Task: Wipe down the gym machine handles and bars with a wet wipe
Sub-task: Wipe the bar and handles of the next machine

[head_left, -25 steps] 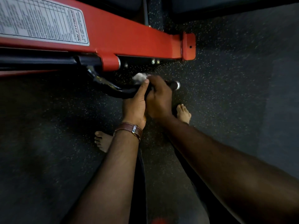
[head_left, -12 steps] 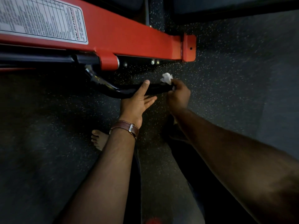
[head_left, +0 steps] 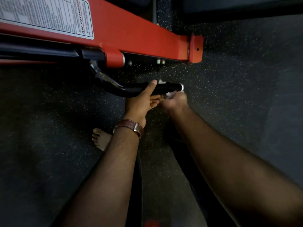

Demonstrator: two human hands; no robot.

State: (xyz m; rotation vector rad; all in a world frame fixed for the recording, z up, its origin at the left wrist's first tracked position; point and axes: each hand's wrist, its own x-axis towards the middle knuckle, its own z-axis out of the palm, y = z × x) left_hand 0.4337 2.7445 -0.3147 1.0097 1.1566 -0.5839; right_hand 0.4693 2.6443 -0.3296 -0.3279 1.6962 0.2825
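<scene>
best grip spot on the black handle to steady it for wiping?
Grip the black handle on its straight stretch just past the bend, from below, thumb over the top, as the left hand does. That leaves the capped end free for the wipe.

Both forearms are extended fwd & down, bare. L hand (head_left: 141, 102) is turned thumb-up, thumb laid straight over the handle (head_left: 165, 87), fingers (head_left: 155, 102) loosely curled beneath. A brown strap is worn on L wrist. R hand (head_left: 174, 103) is blurred, fingers bunched on a white wipe (head_left: 169, 94) under the handle end.
</scene>
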